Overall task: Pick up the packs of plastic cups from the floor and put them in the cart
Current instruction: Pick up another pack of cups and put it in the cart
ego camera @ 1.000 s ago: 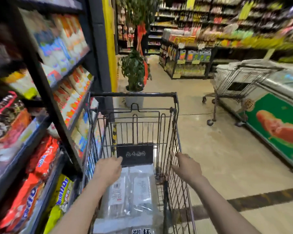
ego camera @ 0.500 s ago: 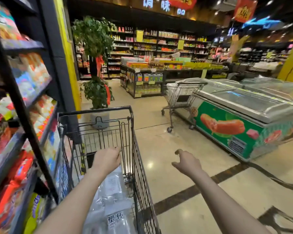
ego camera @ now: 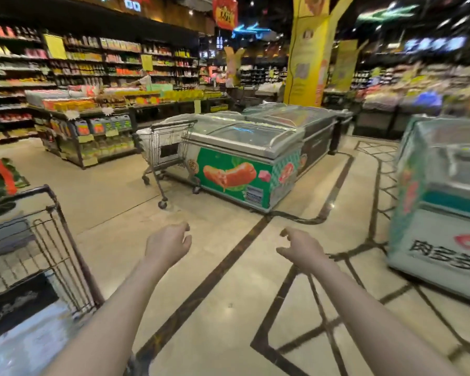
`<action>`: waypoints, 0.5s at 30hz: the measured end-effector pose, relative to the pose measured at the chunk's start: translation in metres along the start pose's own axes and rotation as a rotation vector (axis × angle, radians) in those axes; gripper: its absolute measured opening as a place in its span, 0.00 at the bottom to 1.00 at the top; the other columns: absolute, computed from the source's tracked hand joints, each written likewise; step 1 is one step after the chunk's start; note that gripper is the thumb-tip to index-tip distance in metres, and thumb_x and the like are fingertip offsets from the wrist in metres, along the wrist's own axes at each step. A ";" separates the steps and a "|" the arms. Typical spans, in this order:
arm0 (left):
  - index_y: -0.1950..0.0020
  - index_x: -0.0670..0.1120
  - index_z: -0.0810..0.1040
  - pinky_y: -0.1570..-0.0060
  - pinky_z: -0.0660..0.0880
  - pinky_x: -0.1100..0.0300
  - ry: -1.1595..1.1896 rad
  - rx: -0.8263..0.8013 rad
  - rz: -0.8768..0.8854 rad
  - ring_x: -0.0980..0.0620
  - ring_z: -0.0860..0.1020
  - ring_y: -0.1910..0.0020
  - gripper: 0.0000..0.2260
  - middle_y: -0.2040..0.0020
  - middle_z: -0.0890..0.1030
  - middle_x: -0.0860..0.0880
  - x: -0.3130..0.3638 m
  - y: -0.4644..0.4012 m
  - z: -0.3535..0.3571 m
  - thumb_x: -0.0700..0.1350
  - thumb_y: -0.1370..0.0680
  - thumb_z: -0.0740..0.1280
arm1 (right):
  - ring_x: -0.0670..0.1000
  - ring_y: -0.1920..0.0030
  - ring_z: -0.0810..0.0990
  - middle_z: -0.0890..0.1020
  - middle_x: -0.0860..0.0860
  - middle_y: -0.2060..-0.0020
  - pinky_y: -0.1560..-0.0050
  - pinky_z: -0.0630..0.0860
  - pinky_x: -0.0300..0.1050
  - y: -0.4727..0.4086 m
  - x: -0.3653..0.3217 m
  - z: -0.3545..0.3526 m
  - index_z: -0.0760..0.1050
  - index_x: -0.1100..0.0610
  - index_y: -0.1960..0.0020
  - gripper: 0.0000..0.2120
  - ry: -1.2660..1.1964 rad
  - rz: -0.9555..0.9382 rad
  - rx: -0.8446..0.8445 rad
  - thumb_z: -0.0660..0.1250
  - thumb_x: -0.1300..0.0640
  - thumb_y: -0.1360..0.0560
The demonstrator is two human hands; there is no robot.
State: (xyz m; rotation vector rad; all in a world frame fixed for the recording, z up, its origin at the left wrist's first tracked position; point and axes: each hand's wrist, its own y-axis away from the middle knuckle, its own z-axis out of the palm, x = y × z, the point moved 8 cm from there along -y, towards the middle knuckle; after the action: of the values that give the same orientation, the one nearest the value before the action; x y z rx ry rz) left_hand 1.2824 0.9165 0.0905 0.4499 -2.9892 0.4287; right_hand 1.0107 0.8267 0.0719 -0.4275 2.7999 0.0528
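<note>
The black wire cart (ego camera: 63, 229) stands at the lower left, partly cut off by the frame edge. Clear packs of plastic cups (ego camera: 30, 340) lie inside it, blurred. My left hand (ego camera: 167, 244) hangs in the air to the right of the cart, fingers loosely curled, holding nothing. My right hand (ego camera: 299, 246) is stretched out over the floor, fingers loosely curled and empty. Both hands are clear of the cart. No pack shows on the floor in this view.
A second, silver cart (ego camera: 164, 147) stands beside a green chest freezer (ego camera: 244, 164) ahead. Another freezer (ego camera: 440, 207) is close on the right. Stocked shelves (ego camera: 87, 123) line the back left. Tiled floor (ego camera: 223, 308) with dark inlay lines stretches ahead of me.
My view has swung right, away from the shelf and cart. Both hands have left the cart, the left one coming off the packs, and now hang over the floor.
</note>
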 end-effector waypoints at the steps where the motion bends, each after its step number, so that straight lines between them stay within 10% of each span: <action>1: 0.36 0.50 0.72 0.51 0.76 0.56 0.008 0.003 0.042 0.49 0.77 0.44 0.15 0.44 0.80 0.51 0.030 -0.004 0.007 0.50 0.20 0.56 | 0.53 0.42 0.76 0.76 0.52 0.40 0.47 0.75 0.48 0.006 0.030 -0.008 0.69 0.53 0.35 0.20 0.000 0.047 0.009 0.64 0.49 0.25; 15: 0.36 0.48 0.71 0.47 0.74 0.53 0.183 -0.138 0.602 0.47 0.75 0.41 0.15 0.40 0.77 0.48 0.456 0.015 0.096 0.51 0.21 0.60 | 0.56 0.37 0.73 0.73 0.54 0.36 0.45 0.74 0.50 0.183 0.407 -0.115 0.61 0.54 0.30 0.26 0.011 0.634 0.232 0.64 0.50 0.24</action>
State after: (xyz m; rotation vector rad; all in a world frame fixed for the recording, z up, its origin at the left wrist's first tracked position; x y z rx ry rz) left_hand 0.8391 0.7769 0.0527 -0.4891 -2.8902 0.2759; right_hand 0.5525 0.8761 0.0547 0.5180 2.7871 -0.1337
